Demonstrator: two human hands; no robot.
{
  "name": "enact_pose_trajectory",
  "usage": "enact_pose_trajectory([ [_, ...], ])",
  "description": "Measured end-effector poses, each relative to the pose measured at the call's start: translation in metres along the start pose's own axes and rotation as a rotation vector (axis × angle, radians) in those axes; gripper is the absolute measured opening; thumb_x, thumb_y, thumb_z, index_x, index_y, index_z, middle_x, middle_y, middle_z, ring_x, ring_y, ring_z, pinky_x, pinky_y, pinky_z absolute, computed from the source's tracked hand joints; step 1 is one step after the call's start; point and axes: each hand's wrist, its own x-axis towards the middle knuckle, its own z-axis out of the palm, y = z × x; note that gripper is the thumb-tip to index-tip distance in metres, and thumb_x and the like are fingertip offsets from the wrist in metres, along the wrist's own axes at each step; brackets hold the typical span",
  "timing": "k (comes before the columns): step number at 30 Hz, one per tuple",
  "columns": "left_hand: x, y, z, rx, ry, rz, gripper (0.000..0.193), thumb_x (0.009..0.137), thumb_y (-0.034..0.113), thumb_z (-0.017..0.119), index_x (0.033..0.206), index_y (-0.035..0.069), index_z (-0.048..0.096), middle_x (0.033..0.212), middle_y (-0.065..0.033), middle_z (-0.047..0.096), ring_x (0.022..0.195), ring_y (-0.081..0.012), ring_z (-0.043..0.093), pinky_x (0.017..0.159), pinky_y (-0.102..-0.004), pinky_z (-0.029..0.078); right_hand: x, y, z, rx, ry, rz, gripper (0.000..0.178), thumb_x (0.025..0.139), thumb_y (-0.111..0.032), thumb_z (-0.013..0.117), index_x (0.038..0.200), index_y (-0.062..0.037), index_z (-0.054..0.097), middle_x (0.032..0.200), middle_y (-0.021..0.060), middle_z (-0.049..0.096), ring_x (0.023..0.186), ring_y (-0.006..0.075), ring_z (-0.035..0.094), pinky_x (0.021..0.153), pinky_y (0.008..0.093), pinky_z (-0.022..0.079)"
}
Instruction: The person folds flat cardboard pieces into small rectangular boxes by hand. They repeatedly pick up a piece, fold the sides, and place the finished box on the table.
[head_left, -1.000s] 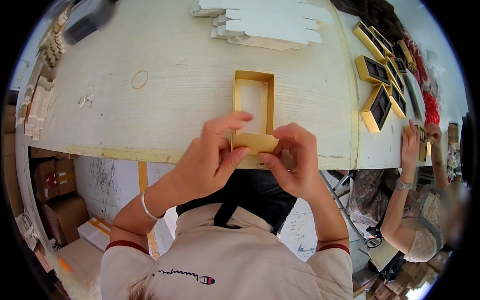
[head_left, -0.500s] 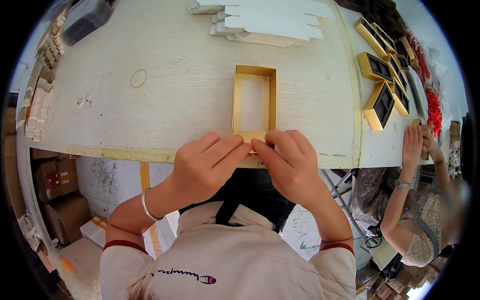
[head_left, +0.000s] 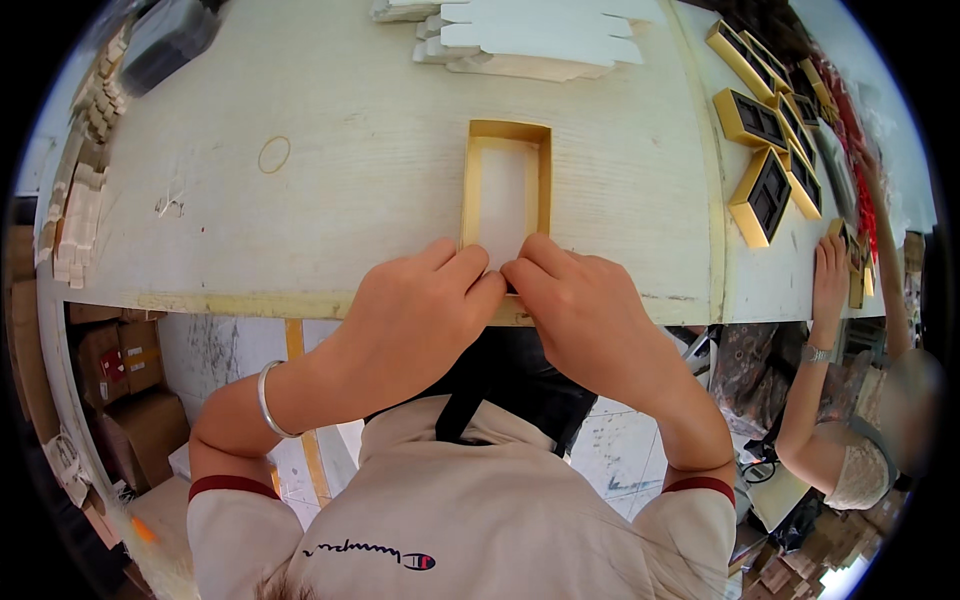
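A gold cardboard box [head_left: 545, 185], open at the top and pale inside, lies on the table in front of me. Both hands meet at its near end, whose panel is mostly hidden behind my fingers. My left hand [head_left: 425, 300] pinches the near left corner with bent fingers. My right hand [head_left: 580, 305] grips the near right corner, thumb and fingers pressed together over the edge. The fingertips of the two hands almost touch at the middle of that end.
Flat white cartons [head_left: 540, 40] are stacked at the far side. A rubber band [head_left: 274, 155] lies left of the box. Gold boxes with black inserts [head_left: 762, 195] stand at the right, near a co-worker's hand [head_left: 829, 275]. Pale folded card pieces [head_left: 80, 225] line the left edge.
My fingers have moved from the raised near flap over onto the near end of the box, which now stands folded up. The co-worker's far arm has stretched away toward the red material.
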Motion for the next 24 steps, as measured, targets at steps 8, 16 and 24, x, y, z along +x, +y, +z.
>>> enact_pose_trajectory([
  [8, -0.005, -0.003, -0.003, -0.044, -0.124, -0.045, 0.006, 0.083, 0.004, 0.064, 0.087, 0.002, 0.06, 0.08, -0.009, 0.056, 0.063, -0.0278, 0.057, 0.053, -0.0353, 0.046, 0.003, -0.002, -0.016, 0.179, -0.115, 0.04, 0.014, 0.073, 0.005, 0.062, 0.086, 0.0003, 0.057, 0.097, 0.0127, 0.054, 0.082, 0.0287, 0.061, 0.065, 0.0377, 0.049],
  [16, -0.005, -0.006, 0.003, -0.202, -0.005, -0.022, 0.007, 0.083, 0.004, 0.065, 0.087, 0.001, 0.061, 0.078, -0.0119, 0.056, 0.065, -0.0309, 0.056, 0.057, -0.0359, 0.047, -0.01, 0.015, -0.005, 0.299, -0.002, -0.071, 0.02, 0.076, 0.003, 0.069, 0.095, 0.0005, 0.063, 0.104, 0.012, 0.054, 0.084, 0.0277, 0.057, 0.072, 0.0349, 0.05],
  [24, -0.009, 0.0, 0.003, -0.084, -0.046, -0.062, 0.01, 0.075, 0.0, 0.063, 0.078, 0.001, 0.054, 0.075, -0.0122, 0.052, 0.061, -0.0288, 0.056, 0.054, -0.0363, 0.047, 0.002, 0.006, 0.01, 0.141, 0.05, -0.091, 0.018, 0.07, 0.004, 0.062, 0.085, -0.0004, 0.054, 0.086, 0.0103, 0.05, 0.074, 0.0284, 0.055, 0.062, 0.0362, 0.047],
])
